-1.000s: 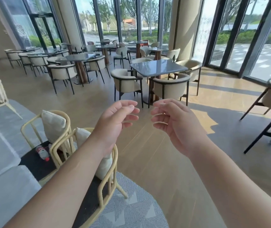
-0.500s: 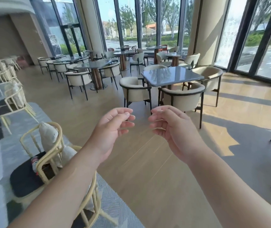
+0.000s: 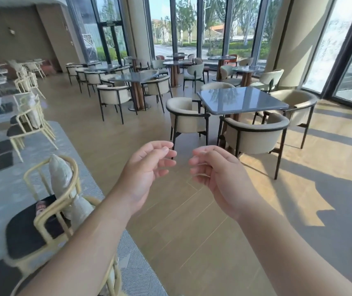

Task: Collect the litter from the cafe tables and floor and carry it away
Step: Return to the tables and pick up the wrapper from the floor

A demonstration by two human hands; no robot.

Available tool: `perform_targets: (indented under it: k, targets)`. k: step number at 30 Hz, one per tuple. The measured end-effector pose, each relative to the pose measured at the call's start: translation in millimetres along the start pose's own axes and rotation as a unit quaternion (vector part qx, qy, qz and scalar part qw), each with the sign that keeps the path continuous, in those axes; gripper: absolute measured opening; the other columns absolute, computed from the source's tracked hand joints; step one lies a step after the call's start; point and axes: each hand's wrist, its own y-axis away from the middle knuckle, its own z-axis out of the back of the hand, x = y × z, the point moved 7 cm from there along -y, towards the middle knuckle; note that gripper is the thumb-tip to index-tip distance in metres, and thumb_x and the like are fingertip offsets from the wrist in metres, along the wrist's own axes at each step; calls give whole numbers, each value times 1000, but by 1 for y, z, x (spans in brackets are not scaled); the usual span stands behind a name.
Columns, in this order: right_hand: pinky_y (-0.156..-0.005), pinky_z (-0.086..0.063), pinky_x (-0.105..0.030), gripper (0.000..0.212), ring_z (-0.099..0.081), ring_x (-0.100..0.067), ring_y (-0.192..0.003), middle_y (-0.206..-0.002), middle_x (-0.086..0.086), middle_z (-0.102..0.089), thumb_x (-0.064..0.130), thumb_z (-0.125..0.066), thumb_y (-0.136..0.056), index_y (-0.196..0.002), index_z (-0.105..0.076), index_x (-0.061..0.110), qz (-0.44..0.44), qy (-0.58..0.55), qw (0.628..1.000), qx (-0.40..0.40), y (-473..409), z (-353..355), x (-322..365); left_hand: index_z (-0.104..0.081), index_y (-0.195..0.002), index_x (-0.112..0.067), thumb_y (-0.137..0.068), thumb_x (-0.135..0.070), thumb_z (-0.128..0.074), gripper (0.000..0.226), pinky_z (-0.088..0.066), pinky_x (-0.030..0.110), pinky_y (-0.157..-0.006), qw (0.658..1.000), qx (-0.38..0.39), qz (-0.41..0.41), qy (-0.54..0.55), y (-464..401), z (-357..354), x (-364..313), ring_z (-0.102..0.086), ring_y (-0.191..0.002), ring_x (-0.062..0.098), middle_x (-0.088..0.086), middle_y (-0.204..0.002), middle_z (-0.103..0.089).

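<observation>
Both hands are up in front of the person, close together but not touching. The left hand (image 3: 147, 167) has its fingers loosely curled and holds nothing. The right hand (image 3: 213, 174) looks the same, soft and empty. No litter is being carried yet.

The step now looks like hunting for litter. The best find is down on the left: a small bottle (image 3: 41, 207) with a red label seems to lie on the dark seat of the yellow chair (image 3: 53, 212). The chair's rail hides part of it, so it is hard to be sure what it is. A pale cushion (image 3: 61, 178) leans against the chair back, just beside it.

To do this well, turn to the left and look down at that seat first, as it is the nearest place. Reach with the left hand, since that side is closer. Come in over the rail, not through the bars, so the hand does not get stuck. Wrap the fingers round the middle of the bottle so it does not roll away. Keep the right hand free for the next bit.

The grey table (image 3: 241, 99) ahead looks shiny, and no litter shows on it from here. The wooden floor (image 3: 181, 231) near the hands shows none either. Tables further back are too small to tell, so walk over and check them.
</observation>
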Motion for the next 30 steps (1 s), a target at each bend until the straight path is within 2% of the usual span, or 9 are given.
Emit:
perform_targets:
  k: [7, 11, 14, 18, 24, 30]
  targets:
    - [-64, -48, -27, 18, -58, -20, -70, -80, -4, -66, 10, -50, -93, -90, -68, 15, -7, 26, 1000, -7, -135, 1, -19, -71, -105, -21, -83, -32, -59, 28, -48, 29, -77, 999, -13, 13, 31, -128, 30, 36, -69, -86, 11, -3, -98, -75]
    - [-62, -47, -26, 17, -57, -20, -70, -79, -5, -65, 11, -52, -93, -89, -68, 15, -13, 34, 999, -13, -220, -11, -20, -71, -103, -22, -82, -32, -58, 26, -48, 29, -77, 999, -18, 9, 32, -207, 57, 37, -69, -85, 10, -5, -95, -75]
    - [-66, -46, -30, 21, -58, -20, -69, -79, -5, -65, 11, -52, -93, -84, -69, 18, 3, 38, 999, -14, -275, -21, -16, -71, -102, -23, -82, -32, -58, 25, -47, 29, -78, 999, -15, -3, 30, -261, 77, 30, -68, -83, 9, -6, -93, -75]
    - [-72, -46, -34, 18, -60, -18, -70, -81, -4, -65, 14, -52, -93, -88, -68, 17, 9, 44, 999, -3, -332, -28, -20, -71, -101, -22, -82, -32, -58, 25, -47, 29, -77, 999, -16, -6, 30, -314, 93, 32, -68, -82, 9, -5, -93, -74]
    - [-68, -48, -31, 18, -58, -19, -71, -81, -5, -65, 13, -50, -92, -91, -68, 15, 14, 18, 999, 23, -414, -25, -32, -71, -102, -23, -82, -32, -59, 25, -48, 27, -77, 1000, -26, -5, 10, -385, 109, 44, -68, -85, 10, -5, -95, -75]
    - [-73, -47, -34, 24, -60, -19, -73, -83, -3, -68, 16, -51, -92, -82, -72, 24, -11, 22, 998, 54, -517, -12, -64, -73, -100, -24, -82, -33, -61, 24, -47, 32, -82, 998, -71, 2, -3, -471, 126, 72, -68, -86, 13, -2, -98, -74]
